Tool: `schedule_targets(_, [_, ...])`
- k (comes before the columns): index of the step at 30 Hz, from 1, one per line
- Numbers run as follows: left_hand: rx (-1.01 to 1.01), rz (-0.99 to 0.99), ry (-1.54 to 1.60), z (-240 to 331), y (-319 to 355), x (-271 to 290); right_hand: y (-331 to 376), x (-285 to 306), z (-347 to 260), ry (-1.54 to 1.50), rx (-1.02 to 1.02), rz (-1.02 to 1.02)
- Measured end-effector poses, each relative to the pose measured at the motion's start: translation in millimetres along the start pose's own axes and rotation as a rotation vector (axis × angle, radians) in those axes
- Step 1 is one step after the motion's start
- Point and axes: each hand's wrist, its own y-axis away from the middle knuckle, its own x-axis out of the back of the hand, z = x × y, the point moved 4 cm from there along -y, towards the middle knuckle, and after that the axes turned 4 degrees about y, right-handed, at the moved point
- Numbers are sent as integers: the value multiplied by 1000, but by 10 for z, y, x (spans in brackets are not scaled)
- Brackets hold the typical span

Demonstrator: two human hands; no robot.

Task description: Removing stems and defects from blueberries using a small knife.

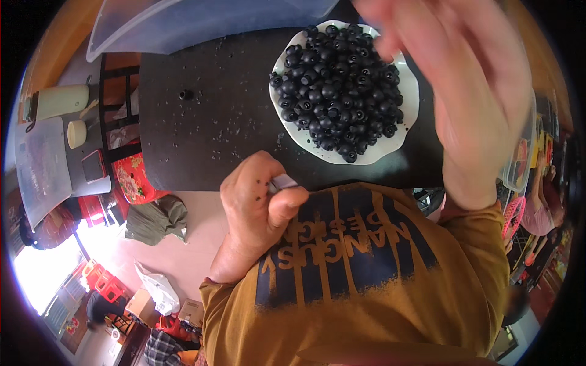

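Note:
A white plate with a wavy rim holds a heap of small round black parts, some with a hole showing. It stands on the dark table. Near the table's front edge my left hand is closed, thumb and fingers pinching a small grey, flat-sided piece; the rest of that piece is hidden in the hand. Dark specks stick to its skin. Raised by the plate's right rim, my right hand is smeared by motion, so whether its fingers hold anything is unclear.
One black part lies alone among scattered dark crumbs on the table's left. A translucent bluish tub stands at the back, and a clear container at the right. A dark chair frame adjoins the table's left end.

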Motion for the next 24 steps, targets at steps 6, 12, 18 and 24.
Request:
schedule_targets(6, [81,-53,-66,-81,-81,95,443,507,-361,-262,306,-518])
schedule_targets(12, [78,44,-30,-162,-136,59,704,520,-184,-269,171,-394])
schedule_targets(18, [177,93,-72,-276,-27,71,751,584,-166,-230,126,-353])
schedule_targets(24, [214,51,-111,-224,15,68,630,608,-112,-158,224,-345])
